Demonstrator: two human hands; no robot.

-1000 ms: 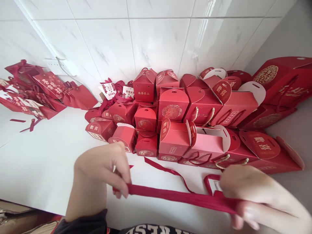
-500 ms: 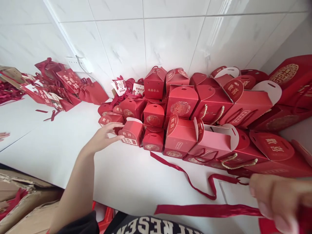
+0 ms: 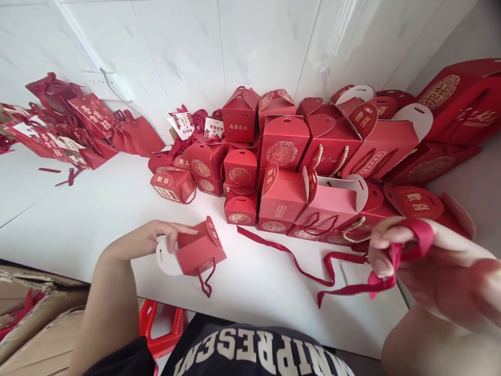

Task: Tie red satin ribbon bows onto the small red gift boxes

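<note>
Over the white table [image 3: 97,203], my left hand [image 3: 158,232] grips a small red gift box [image 3: 198,250] by its top edge. One white-lined flap of the box is folded outward, and a dark red cord handle hangs from its near side. My right hand [image 3: 415,256], at the right, pinches a red ribbon [image 3: 352,289] that is looped about the fingers. Its loose end points left over the table. A second stretch of red ribbon [image 3: 289,250] winds across the tabletop; whether it joins the one in my hand is hidden.
Stacked red gift boxes [image 3: 287,151] line the tiled wall, with larger ones [image 3: 462,104] at the far right. Red bags [image 3: 94,125] and tags lie back left. An open cardboard carton [image 3: 43,334] and a red plastic stool [image 3: 146,318] are below the table's near edge.
My left hand has drawn the small box from the front of the stack toward me and turned it. The right hand has risen, with the ribbon now looped around its fingers.
</note>
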